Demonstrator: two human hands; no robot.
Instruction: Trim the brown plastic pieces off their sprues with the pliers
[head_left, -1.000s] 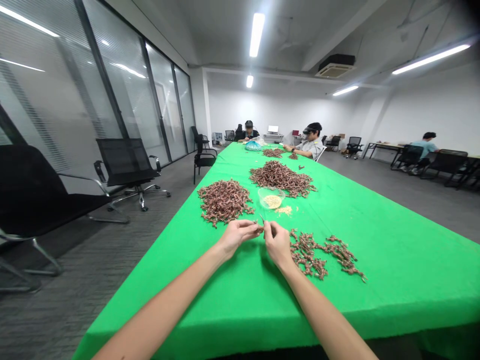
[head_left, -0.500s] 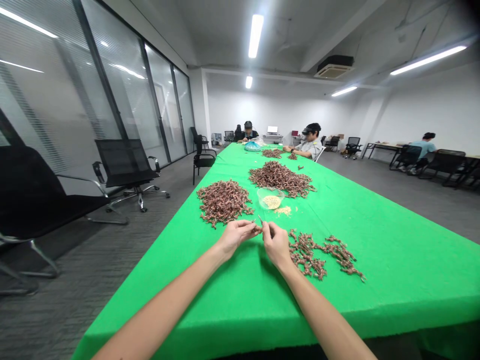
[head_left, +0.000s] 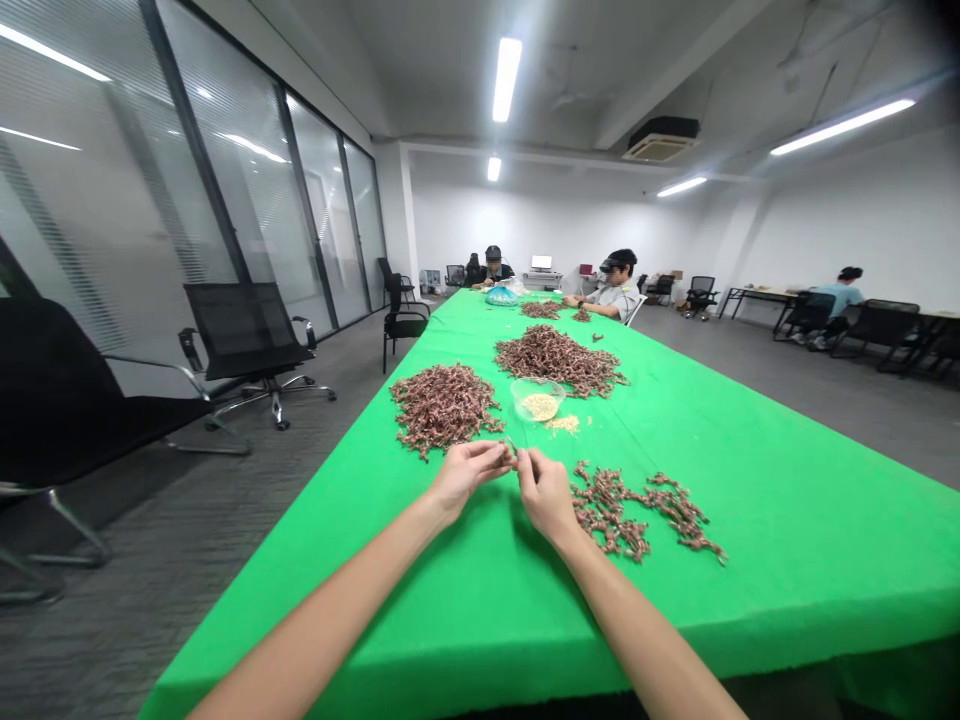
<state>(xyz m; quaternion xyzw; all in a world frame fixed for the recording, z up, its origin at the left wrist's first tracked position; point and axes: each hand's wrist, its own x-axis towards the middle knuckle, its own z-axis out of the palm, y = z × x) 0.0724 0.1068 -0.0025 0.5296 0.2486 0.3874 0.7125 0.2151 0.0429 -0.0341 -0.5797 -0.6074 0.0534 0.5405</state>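
My left hand (head_left: 471, 478) is closed in a pinch on a small brown knobbly piece, mostly hidden by the fingers. My right hand (head_left: 546, 492) grips a thin, dark pointed tool (head_left: 511, 444), its tip up against that piece; its exact kind is too small to tell. Just beyond my left hand lies a heap of reddish-brown knobbly pieces (head_left: 444, 402). To the right of my right hand, similar pieces (head_left: 611, 505) are spread loosely. A clear bowl (head_left: 517, 402) with pale yellowish bits stands ahead of both hands, and more bits (head_left: 564, 424) lie beside it.
The green tablecloth (head_left: 787, 510) covers a long table. A larger heap of brown pieces (head_left: 559, 355) sits behind the bowl. Farther off are a blue plastic bag (head_left: 502, 296) and two seated people. Black chairs (head_left: 240, 330) stand on the left.
The tool's tip has moved in closer to the piece between my hands. The whole view has shifted slightly; the heaps and the bowl stay in place.
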